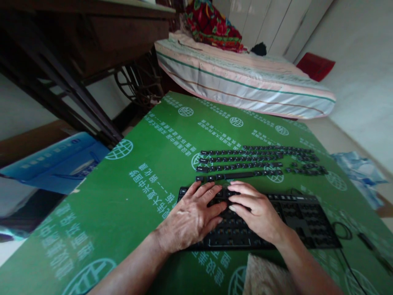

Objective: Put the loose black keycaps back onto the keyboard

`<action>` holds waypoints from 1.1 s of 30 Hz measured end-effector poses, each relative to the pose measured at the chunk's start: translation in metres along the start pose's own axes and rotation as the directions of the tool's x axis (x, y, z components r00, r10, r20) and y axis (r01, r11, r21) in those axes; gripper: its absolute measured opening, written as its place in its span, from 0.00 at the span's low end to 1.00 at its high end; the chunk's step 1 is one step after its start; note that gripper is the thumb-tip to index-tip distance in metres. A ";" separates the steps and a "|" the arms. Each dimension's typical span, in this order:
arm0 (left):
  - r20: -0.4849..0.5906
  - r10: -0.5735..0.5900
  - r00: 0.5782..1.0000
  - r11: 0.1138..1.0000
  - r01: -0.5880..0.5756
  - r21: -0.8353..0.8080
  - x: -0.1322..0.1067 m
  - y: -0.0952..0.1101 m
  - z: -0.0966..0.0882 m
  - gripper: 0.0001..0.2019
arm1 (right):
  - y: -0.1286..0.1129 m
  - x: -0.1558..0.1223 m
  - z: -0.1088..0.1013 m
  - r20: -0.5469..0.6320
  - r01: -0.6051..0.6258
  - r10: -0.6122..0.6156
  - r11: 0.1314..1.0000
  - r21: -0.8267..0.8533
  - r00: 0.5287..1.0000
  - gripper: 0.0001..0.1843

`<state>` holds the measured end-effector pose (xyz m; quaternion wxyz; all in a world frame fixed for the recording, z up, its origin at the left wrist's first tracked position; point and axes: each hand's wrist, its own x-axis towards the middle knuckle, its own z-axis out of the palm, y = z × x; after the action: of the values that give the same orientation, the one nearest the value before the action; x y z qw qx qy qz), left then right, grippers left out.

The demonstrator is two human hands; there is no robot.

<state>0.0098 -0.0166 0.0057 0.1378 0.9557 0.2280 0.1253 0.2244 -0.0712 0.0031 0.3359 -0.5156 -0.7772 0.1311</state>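
Green printed board (pixel 147 164) is supporting the work; positions are being read with the black computer keyboard (pixel 296 225) as dial centre and twelve at the top of the view. The keyboard is lying flat, its long side facing the person, so both hands are reaching it evenly. Most main key positions are showing bare; a top row of caps (pixel 290 198) appears to be sitting in place.

Left hand (pixel 192 215): resting at nine to ten o'clock, palm down, fingers extended and slightly spread, gripping nothing visible, probably steadying the keyboard.

Right hand (pixel 260 213): arching over the centre, fingers partly curled and parted, tips pointing toward the left hand; I cannot tell whether they are pinching a cap.

Loose black keycaps (pixel 238 158) are lying at twelve o'clock in near-parallel rows, with the spacebar (pixel 241 175) lying in the nearest row, presumably so that each cap's position is staying traceable. A separate keycap cluster (pixel 310 169) is lying at one o'clock, apparently grouped by block.

Black cable (pixel 351 232) is coiling at three o'clock, well apart from the hands. Brown fabric (pixel 267 276) is showing at six o'clock
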 end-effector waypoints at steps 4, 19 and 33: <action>-0.001 0.001 1.000 1.000 -0.001 0.017 0.000 -0.001 0.000 0.16 | 0.008 0.002 -0.011 -0.187 -0.066 0.065 0.998 -0.004 0.980 0.07; -0.036 0.050 0.998 0.979 -0.042 0.198 -0.004 -0.009 0.011 0.22 | 0.016 0.010 -0.016 -0.296 -0.109 0.105 0.994 0.003 0.949 0.08; -0.123 0.033 0.992 0.983 -0.010 0.185 -0.006 -0.006 0.017 0.22 | 0.105 0.083 -0.060 -0.023 -0.238 0.253 0.869 -0.433 0.967 0.09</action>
<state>0.0071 -0.0174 -0.0132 0.0330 0.9570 0.2363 0.1650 0.3189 0.0396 0.0219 0.1803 -0.6695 -0.7206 0.0059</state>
